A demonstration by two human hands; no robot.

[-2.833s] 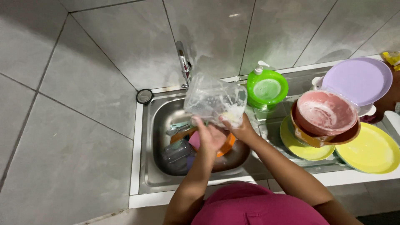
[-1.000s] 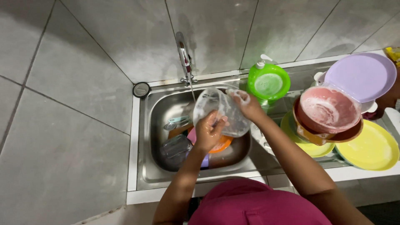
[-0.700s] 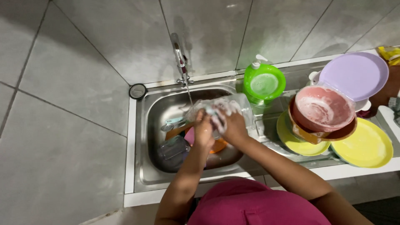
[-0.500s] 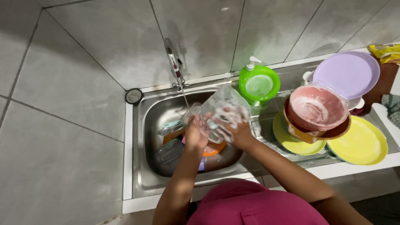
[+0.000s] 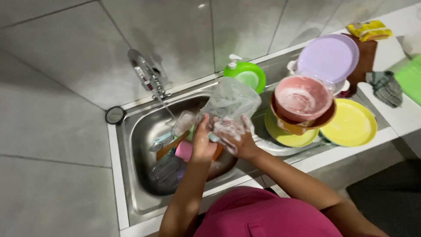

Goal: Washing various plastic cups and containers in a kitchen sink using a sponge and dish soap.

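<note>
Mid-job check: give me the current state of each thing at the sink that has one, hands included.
Chrome tap: on, thin stream running.
Clear plastic container: soapy, tilted, held over the basin.
Left hand: gripping the container's lower edge.
Right hand: foam-covered, on the container.
Steel sink basin: holding unwashed items.
Pink bowl: sudsy, stacked on other bowls.
Green soap dish: upright beside the basin.

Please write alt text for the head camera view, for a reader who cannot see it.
Seen from above, two soapy hands, left hand and right hand, hold a clear plastic container over a steel sink with dishes inside. Water runs from the tap; colourful plates and a pink bowl stand at the right.
</note>
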